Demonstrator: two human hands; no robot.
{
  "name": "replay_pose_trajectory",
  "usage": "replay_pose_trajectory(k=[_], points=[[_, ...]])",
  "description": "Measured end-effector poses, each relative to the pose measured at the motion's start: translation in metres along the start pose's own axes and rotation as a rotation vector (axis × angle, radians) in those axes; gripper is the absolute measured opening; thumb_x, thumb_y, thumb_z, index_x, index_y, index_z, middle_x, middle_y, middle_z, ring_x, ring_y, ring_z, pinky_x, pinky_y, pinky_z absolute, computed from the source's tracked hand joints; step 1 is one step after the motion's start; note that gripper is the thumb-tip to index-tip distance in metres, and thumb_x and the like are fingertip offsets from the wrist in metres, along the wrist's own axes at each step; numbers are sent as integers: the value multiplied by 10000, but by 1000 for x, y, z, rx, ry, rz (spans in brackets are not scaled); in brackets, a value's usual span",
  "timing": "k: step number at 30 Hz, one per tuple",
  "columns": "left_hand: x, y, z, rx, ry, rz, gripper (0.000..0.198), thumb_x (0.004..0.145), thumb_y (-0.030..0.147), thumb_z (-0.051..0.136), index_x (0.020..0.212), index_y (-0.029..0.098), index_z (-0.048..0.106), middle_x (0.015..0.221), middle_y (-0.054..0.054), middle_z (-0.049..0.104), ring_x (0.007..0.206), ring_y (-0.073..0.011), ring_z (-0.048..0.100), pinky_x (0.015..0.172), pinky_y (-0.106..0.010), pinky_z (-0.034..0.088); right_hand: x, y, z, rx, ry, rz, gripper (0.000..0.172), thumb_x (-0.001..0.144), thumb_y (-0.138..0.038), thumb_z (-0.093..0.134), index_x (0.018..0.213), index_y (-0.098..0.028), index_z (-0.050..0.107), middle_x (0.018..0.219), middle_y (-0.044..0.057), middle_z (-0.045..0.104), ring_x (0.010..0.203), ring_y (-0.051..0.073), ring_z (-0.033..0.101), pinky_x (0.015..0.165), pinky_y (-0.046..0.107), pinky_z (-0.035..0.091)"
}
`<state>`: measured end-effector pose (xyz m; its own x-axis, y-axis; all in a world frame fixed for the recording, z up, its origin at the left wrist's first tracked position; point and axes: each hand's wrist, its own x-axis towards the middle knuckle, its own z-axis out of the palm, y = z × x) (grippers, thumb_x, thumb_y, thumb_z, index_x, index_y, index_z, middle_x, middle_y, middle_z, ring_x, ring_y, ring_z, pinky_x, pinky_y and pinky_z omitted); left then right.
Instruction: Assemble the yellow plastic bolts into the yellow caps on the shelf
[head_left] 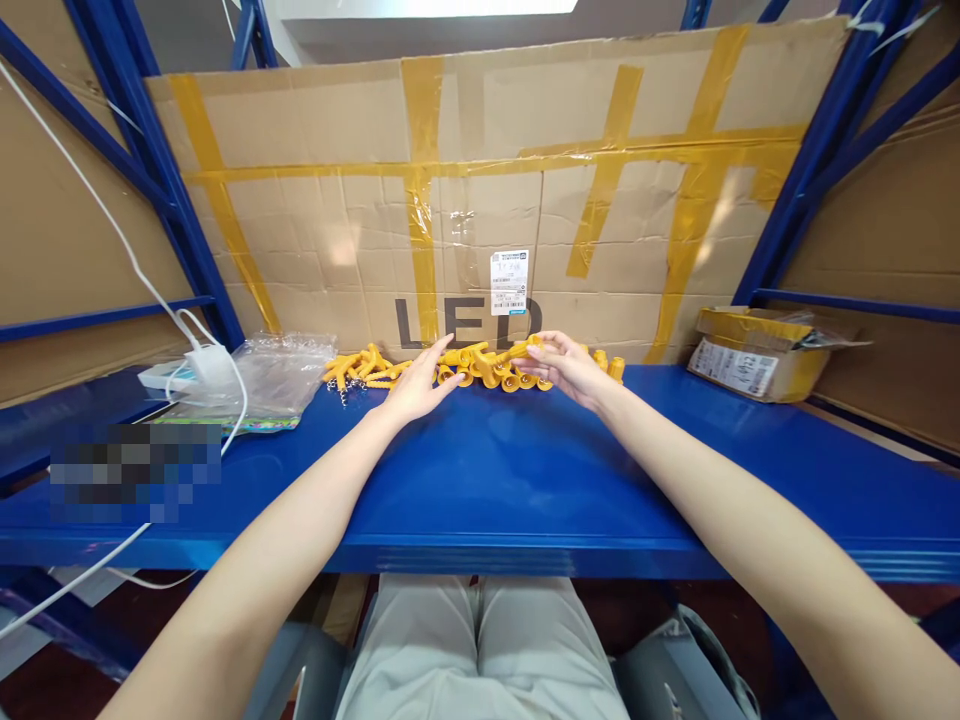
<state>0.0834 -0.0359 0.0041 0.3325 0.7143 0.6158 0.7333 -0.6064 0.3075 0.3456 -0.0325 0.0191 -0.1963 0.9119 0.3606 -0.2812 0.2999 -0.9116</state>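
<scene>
Along the back of the blue shelf lies a row of small yellow plastic parts (487,372). Some in the middle have round, cup-like ends facing me. At the left end is a heap of thinner, branching yellow pieces (364,362), with small dark-and-white bits in front of it. My left hand (420,388) hovers at the row's left-middle, fingers spread and nothing in them. My right hand (571,368) reaches in from the right, its thumb and fingers closed around a yellow plastic part (525,348). That part's far end points left over the row.
A taped cardboard sheet (480,220) marked LED stands behind the shelf (525,480). At left are a clear plastic bag (281,375), a white charger (210,362) with cables, and a blurred dark object (135,470). An opened small carton (757,352) sits at right, near blue posts.
</scene>
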Motion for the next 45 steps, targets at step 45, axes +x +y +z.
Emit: replay_pose_trajectory(k=[45], points=[[5,-38,-4,198,118,-445,392,795,188,495,1182,172,557,1275,-156,589,1215,-322,532,1023,-501,416,20,-19,-85,-1936,262,461,383,791,-279,623,1150,-148,615,1081,172,660,1051,268,615,859,376,445]])
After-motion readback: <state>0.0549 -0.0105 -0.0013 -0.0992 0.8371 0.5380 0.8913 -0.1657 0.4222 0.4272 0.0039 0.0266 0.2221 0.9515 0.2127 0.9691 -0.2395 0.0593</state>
